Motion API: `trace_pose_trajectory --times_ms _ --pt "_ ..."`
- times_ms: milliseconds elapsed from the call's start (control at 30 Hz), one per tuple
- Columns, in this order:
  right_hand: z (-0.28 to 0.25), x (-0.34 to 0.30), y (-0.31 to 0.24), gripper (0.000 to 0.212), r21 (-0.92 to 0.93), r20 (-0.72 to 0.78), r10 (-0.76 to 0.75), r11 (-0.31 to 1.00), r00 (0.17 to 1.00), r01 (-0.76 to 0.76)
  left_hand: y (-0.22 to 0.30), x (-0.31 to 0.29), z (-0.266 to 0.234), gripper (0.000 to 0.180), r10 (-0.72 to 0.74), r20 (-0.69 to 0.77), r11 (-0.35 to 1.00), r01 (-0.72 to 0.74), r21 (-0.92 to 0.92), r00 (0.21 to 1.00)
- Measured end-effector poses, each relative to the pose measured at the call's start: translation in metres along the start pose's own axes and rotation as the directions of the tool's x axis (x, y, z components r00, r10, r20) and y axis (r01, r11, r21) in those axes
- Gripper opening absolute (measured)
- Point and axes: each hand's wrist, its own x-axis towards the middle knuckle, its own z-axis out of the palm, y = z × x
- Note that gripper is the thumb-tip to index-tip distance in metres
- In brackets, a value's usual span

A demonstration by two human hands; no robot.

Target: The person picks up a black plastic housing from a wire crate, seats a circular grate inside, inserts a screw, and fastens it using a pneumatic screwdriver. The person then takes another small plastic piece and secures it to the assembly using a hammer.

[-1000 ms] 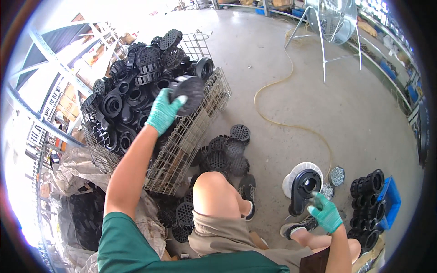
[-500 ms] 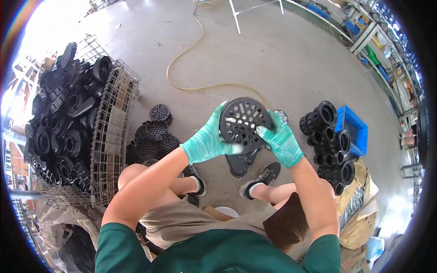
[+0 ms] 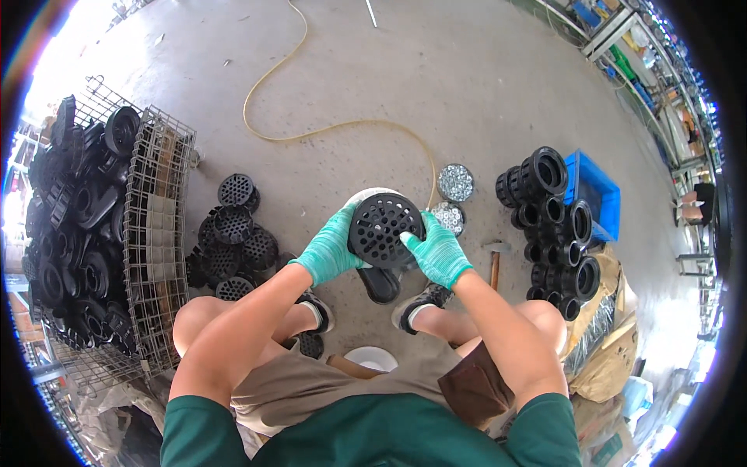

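Observation:
Between my two gloved hands is a round black perforated cover, its holed face turned up toward me. My left hand grips its left edge. On the opposite edge, my right hand holds it, with the thumb on the holed face. Beneath the cover, a black part with a rounded end shows near my feet; the cover hides the rest of it. A pale round rim peeks out behind the cover's far edge.
Black perforated discs lie piled left of my feet, beside a wire cage heaped with black parts. Two round containers of small metal pieces, a hammer, stacked black rings and a blue crate are at right. A hose crosses the floor.
Both hands have moved slightly left and lower in the view with the cover, which is less tilted. The view has shifted, bringing the hammer and both metal-piece containers into sight.

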Motion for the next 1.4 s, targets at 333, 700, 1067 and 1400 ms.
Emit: trace_pose_trajectory --times_ms 333,700,1067,1400 --pt "0.004 -0.005 0.012 0.047 0.064 0.028 0.133 0.989 0.991 -0.134 -0.007 0.006 -0.023 0.093 -0.052 0.055 0.846 0.015 0.532 0.997" --pt "0.014 -0.001 0.015 0.048 0.006 0.043 0.168 0.986 0.985 -0.168 -0.044 0.039 -0.090 0.072 0.298 0.235 0.238 -0.310 0.921 0.925" --pt "0.017 0.001 0.044 0.064 0.013 0.003 0.095 0.995 0.996 -0.095 -0.031 0.018 -0.025 0.074 -0.007 -0.151 0.983 0.034 0.178 0.989" --pt "0.008 0.007 0.059 0.054 0.132 0.056 0.096 0.986 0.994 -0.102 -0.032 0.015 -0.030 0.086 0.129 0.016 0.893 -0.123 0.432 0.992"
